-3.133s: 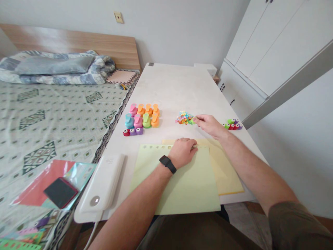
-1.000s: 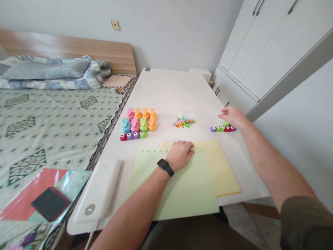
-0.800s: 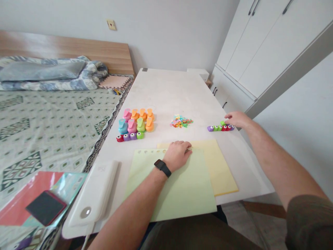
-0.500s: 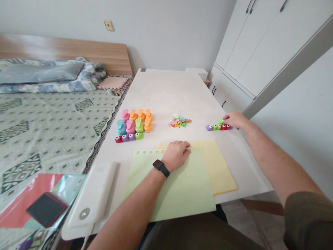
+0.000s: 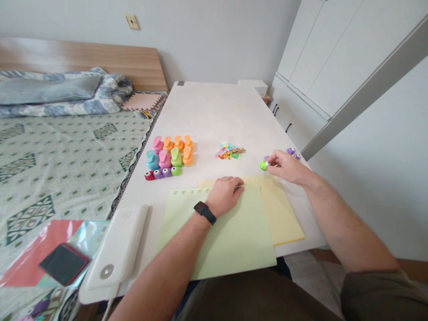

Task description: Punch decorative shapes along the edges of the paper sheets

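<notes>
The right hand (image 5: 288,167) is reached forward over the white table (image 5: 214,107), forearm low, its fingertips pinched on a small green punch (image 5: 263,165) held just beyond the yellow sheet (image 5: 284,214). 2 small purple punches (image 5: 293,153) lie just behind it. The left hand (image 5: 225,194) is laid palm-down, fingers loosely curled, pressed on the top edge of the green sheet (image 5: 227,240). A confetti pile (image 5: 230,151) lies nearby.

We see bare table (image 5: 217,111) from ten to two o'clock beyond the cluster of large punches (image 5: 170,150) and the confetti pile (image 5: 230,151), with an open lane between them. At nine, the white device (image 5: 117,249) blocks the edge. At two, small purple punches (image 5: 293,153) crowd our right hand (image 5: 284,166).
</notes>
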Action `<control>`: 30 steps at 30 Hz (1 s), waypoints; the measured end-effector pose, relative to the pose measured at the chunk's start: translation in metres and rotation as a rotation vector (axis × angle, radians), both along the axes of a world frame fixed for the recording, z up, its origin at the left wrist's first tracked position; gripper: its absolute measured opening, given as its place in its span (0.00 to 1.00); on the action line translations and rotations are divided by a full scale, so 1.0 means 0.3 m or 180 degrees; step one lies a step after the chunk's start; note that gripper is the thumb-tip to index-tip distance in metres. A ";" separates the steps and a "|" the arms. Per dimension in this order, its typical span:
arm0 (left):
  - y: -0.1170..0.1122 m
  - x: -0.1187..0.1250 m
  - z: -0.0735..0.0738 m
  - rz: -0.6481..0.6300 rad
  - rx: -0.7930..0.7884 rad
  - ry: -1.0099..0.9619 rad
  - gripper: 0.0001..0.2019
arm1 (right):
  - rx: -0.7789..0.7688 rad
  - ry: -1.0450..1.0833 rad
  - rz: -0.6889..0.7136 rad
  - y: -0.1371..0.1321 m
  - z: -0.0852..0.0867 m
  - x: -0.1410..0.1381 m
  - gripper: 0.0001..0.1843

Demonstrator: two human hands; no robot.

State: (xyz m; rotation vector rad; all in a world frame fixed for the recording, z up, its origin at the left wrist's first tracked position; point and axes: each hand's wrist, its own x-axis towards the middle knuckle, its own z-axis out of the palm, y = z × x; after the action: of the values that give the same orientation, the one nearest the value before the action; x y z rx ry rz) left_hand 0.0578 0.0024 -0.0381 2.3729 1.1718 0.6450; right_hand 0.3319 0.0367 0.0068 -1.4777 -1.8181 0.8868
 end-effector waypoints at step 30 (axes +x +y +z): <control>0.018 0.005 0.050 0.0128 -0.0311 -0.0182 0.08 | -0.1197 0.1323 0.0422 -0.097 -0.051 -0.043 0.25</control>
State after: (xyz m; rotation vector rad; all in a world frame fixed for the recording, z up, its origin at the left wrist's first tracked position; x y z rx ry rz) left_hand 0.0592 0.0077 -0.0230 2.2407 1.2016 0.6492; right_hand 0.3191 0.0077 -0.0085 -1.2677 -1.5043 1.5425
